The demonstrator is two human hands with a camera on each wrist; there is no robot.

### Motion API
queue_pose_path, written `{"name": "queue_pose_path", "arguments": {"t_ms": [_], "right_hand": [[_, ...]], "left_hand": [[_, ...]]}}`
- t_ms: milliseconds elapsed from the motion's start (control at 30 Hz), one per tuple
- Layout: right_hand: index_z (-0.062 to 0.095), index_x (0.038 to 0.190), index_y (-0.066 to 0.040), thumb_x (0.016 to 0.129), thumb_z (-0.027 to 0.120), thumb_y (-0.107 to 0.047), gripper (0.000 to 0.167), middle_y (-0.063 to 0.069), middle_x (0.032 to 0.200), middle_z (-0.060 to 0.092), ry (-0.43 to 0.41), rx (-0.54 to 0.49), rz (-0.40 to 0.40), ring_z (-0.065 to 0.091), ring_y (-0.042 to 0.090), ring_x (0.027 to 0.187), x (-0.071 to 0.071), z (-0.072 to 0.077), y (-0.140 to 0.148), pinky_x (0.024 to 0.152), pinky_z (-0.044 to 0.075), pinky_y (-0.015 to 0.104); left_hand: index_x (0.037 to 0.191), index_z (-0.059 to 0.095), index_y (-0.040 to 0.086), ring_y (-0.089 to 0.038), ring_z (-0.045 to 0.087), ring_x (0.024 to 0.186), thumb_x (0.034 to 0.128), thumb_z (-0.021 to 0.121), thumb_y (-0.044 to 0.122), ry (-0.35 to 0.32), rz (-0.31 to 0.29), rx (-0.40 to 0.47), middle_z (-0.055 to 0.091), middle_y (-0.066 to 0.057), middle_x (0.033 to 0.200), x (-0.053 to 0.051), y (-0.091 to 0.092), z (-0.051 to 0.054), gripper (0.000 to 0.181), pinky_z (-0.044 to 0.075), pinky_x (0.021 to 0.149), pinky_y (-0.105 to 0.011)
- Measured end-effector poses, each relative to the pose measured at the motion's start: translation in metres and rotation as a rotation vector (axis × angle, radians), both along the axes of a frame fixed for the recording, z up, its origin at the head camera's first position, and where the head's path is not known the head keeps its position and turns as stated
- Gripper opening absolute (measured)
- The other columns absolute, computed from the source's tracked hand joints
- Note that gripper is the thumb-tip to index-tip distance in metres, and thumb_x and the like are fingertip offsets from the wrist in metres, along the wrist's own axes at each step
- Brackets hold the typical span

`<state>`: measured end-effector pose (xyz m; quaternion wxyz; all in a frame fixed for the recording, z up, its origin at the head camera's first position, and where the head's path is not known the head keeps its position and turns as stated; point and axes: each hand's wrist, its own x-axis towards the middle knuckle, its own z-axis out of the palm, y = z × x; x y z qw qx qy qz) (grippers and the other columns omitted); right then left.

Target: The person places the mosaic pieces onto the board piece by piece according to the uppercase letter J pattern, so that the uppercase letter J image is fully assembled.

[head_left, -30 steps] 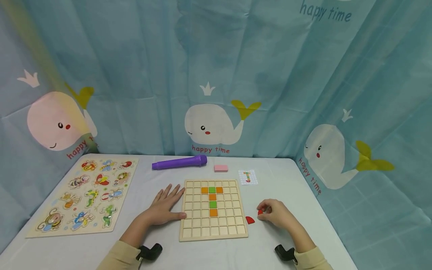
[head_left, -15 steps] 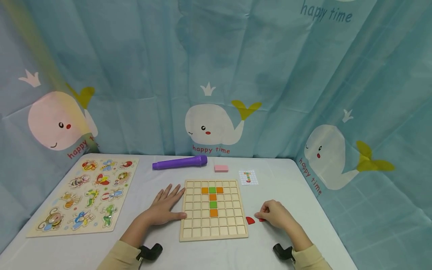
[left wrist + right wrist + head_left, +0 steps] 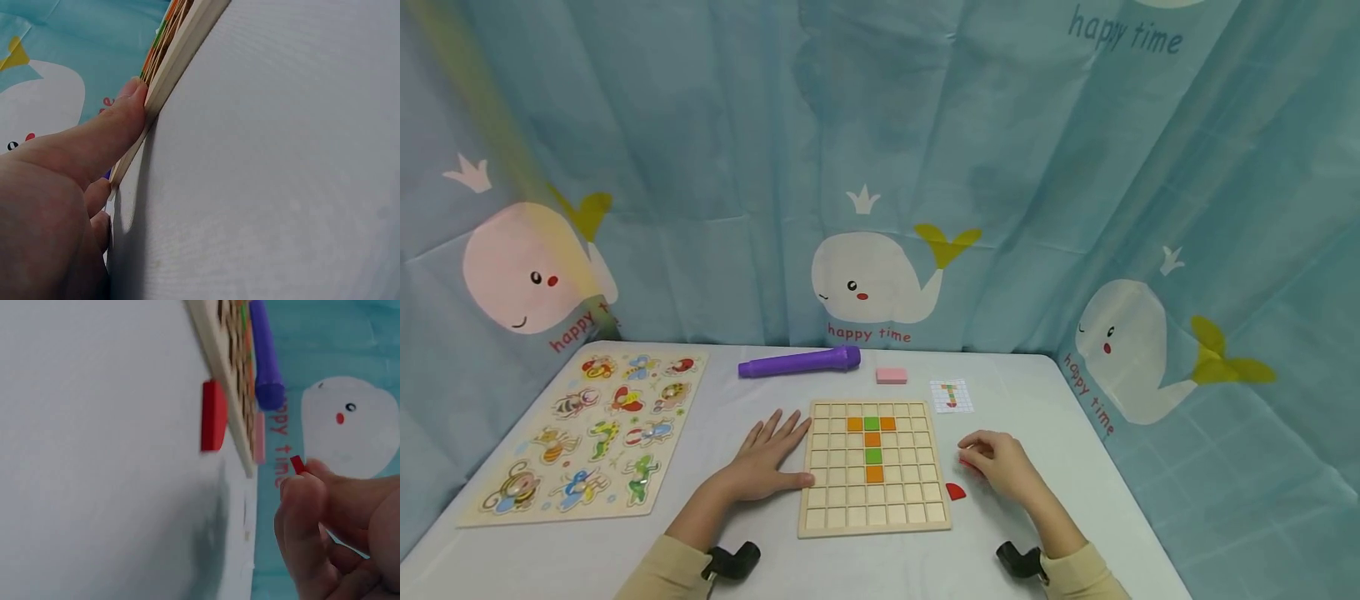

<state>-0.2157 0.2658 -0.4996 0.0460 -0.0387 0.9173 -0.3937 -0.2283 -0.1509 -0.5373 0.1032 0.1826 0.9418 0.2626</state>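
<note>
A wooden grid board [image 3: 842,521] lies on the table, with orange and green square tiles set in a T shape; an orange tile [image 3: 874,474] forms its lower end. My left hand [image 3: 767,467] rests at the board's left edge, fingers spread straight and thumb touching the rim. To the right of the board, my right hand [image 3: 1000,467] pinches a small red piece [image 3: 297,464] between thumb and fingertips, above the table; most of it is hidden by the fingers. Another red quarter-round piece [image 3: 955,492] lies flat beside the board's right edge.
Behind the board lie a purple microphone-shaped stick [image 3: 799,362], a pink block [image 3: 891,376] and a small pattern card [image 3: 952,396]. An insect puzzle board [image 3: 602,433] covers the table's left side. A blue whale-print curtain [image 3: 715,167] hangs around the table.
My right hand first lowers the red piece to the table, then lifts it and shifts slightly left and away from me. The left hand stays in place.
</note>
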Motion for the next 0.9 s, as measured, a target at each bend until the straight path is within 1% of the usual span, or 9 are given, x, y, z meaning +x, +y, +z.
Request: {"name": "queue_pose_path", "arguments": {"t_ms": [100, 167, 233, 300, 400, 500, 600, 800, 900], "right_hand": [[0.070, 0.105, -0.003, 0.092, 0.075, -0.014, 0.018, 0.007, 0.078, 0.072, -0.007, -0.113, -0.016, 0.066, 0.014, 0.063, -0.002, 0.004, -0.008, 0.060, 0.056, 0.024], [0.068, 0.103, -0.001, 0.091, 0.076, -0.013, 0.019, 0.007, 0.081, 0.073, -0.008, -0.168, -0.023, 0.069, 0.016, 0.066, -0.001, 0.007, -0.013, 0.063, 0.060, 0.026], [0.067, 0.099, -0.001, 0.089, 0.078, -0.013, 0.018, 0.007, 0.082, 0.074, -0.007, -0.197, -0.020, 0.071, 0.019, 0.070, 0.000, 0.009, -0.018, 0.064, 0.062, 0.028], [0.066, 0.094, -0.003, 0.088, 0.079, -0.014, 0.017, 0.006, 0.080, 0.073, -0.002, -0.201, -0.004, 0.072, 0.022, 0.073, 0.001, 0.012, -0.022, 0.064, 0.062, 0.031], [0.067, 0.091, -0.007, 0.087, 0.081, -0.020, 0.019, 0.003, 0.081, 0.072, -0.005, -0.198, 0.051, 0.068, 0.025, 0.072, 0.002, 0.013, -0.027, 0.061, 0.060, 0.034], [0.069, 0.091, -0.011, 0.086, 0.082, -0.027, 0.021, 0.001, 0.082, 0.069, -0.031, -0.207, 0.109, 0.062, 0.021, 0.069, 0.002, 0.014, -0.034, 0.056, 0.056, 0.031], [0.071, 0.091, -0.012, 0.086, 0.082, -0.031, 0.022, 0.002, 0.081, 0.068, -0.051, -0.208, 0.144, 0.060, 0.017, 0.068, 0.004, 0.016, -0.044, 0.054, 0.053, 0.026], [0.074, 0.090, -0.012, 0.089, 0.079, -0.028, 0.016, 0.009, 0.080, 0.072, -0.070, -0.223, 0.236, 0.062, 0.021, 0.063, 0.008, 0.019, -0.067, 0.057, 0.058, 0.036], [0.075, 0.088, -0.015, 0.090, 0.078, -0.026, 0.012, 0.005, 0.078, 0.072, -0.074, -0.200, 0.265, 0.062, 0.018, 0.064, 0.009, 0.016, -0.077, 0.057, 0.057, 0.032]], "left_hand": [[0.162, 0.026, 0.016, -0.042, -0.002, 0.156, 0.0830, 0.066, 0.070, -0.003, 0.005, 0.000, 0.016, -0.013, 0.169, 0.000, 0.000, 0.000, 0.104, -0.004, 0.123, -0.063], [0.161, 0.026, 0.016, -0.042, -0.002, 0.156, 0.0829, 0.066, 0.070, -0.005, 0.007, -0.001, 0.016, -0.013, 0.169, 0.000, 0.000, 0.000, 0.104, -0.003, 0.123, -0.063], [0.161, 0.026, 0.015, -0.042, -0.002, 0.156, 0.0831, 0.066, 0.070, -0.008, 0.005, -0.002, 0.016, -0.013, 0.169, 0.000, 0.000, 0.001, 0.104, -0.004, 0.123, -0.063], [0.161, 0.026, 0.016, -0.042, -0.002, 0.156, 0.0830, 0.066, 0.070, -0.009, 0.004, -0.001, 0.016, -0.013, 0.169, 0.000, 0.001, 0.001, 0.104, -0.003, 0.123, -0.063], [0.162, 0.026, 0.016, -0.042, -0.002, 0.156, 0.0828, 0.066, 0.070, -0.009, 0.005, -0.003, 0.016, -0.013, 0.169, 0.000, 0.001, 0.001, 0.104, -0.003, 0.123, -0.063], [0.162, 0.026, 0.016, -0.042, -0.002, 0.156, 0.0823, 0.066, 0.071, -0.009, 0.010, -0.003, 0.016, -0.013, 0.169, 0.000, 0.001, 0.001, 0.105, -0.003, 0.123, -0.063], [0.162, 0.026, 0.016, -0.042, -0.001, 0.156, 0.0822, 0.066, 0.071, -0.006, 0.009, -0.004, 0.016, -0.013, 0.169, 0.000, 0.001, 0.001, 0.105, -0.003, 0.123, -0.063], [0.161, 0.026, 0.016, -0.043, -0.001, 0.156, 0.0821, 0.067, 0.070, -0.001, 0.009, -0.002, 0.017, -0.013, 0.169, 0.001, 0.001, 0.001, 0.105, -0.002, 0.123, -0.063], [0.161, 0.026, 0.015, -0.043, -0.001, 0.156, 0.0826, 0.067, 0.070, -0.002, 0.007, -0.001, 0.017, -0.014, 0.169, 0.001, 0.001, 0.002, 0.104, -0.003, 0.123, -0.063]]}}
